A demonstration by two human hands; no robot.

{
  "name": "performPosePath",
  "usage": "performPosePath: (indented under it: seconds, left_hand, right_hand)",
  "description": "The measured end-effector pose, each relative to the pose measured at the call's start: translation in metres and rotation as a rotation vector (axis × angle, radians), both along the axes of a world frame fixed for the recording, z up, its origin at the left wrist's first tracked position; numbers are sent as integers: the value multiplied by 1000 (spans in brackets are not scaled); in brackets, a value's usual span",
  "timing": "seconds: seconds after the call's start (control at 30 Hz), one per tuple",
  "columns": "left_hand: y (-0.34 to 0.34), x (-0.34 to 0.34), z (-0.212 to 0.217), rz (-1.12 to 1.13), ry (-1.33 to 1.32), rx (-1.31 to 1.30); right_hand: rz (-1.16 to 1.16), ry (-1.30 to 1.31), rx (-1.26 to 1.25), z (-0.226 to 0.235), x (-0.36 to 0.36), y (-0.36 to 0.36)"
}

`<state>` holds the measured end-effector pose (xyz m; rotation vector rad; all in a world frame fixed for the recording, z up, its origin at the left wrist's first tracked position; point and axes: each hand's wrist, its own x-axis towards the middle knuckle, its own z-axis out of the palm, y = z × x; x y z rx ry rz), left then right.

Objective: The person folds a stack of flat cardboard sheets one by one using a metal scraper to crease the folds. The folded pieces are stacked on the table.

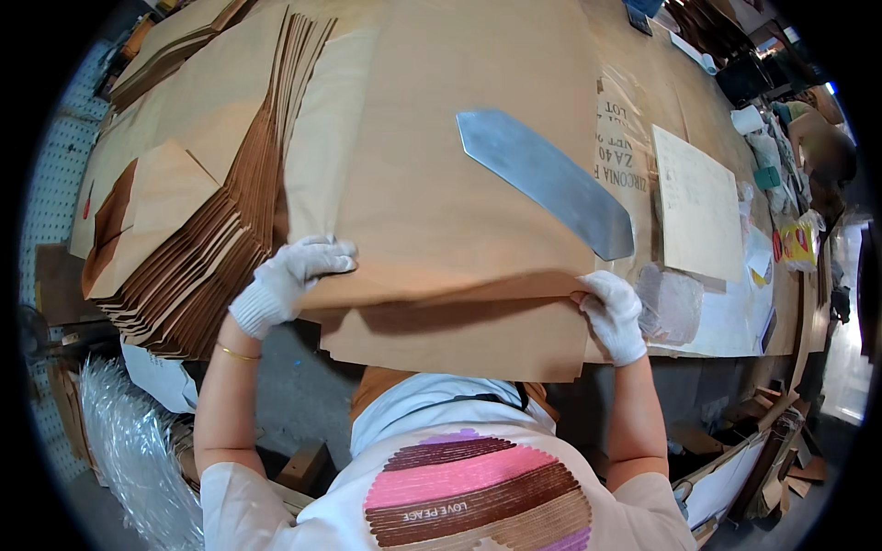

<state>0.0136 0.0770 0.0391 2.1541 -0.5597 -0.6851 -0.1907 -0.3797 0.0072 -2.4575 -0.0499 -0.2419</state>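
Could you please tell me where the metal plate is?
In the head view, the metal plate lies mostly on the brown paper, right of centre, beyond the right hand.

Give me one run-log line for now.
left grip: holding brown sheet; right grip: holding same sheet; front edge: raised; metal plate: on sheet; folded stack: left side

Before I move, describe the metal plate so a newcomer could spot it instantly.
Find the broad brown paper sheet at centre. The metal plate slants across its right edge, long with angled ends. Its silvery grey sets it apart from the brown paper.
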Motion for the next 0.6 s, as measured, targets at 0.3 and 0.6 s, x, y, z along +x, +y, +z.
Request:
performPosePath:
  seconds: [0.3, 0.6]
  left_hand:
    - [-57, -12, -39, 518, -218, 408]
    - [-68, -15, -53, 480, -609, 420]
  right_hand:
    - [-668, 390, 283, -4, 28, 20]
    - [-742, 25, -213, -48, 4, 44]
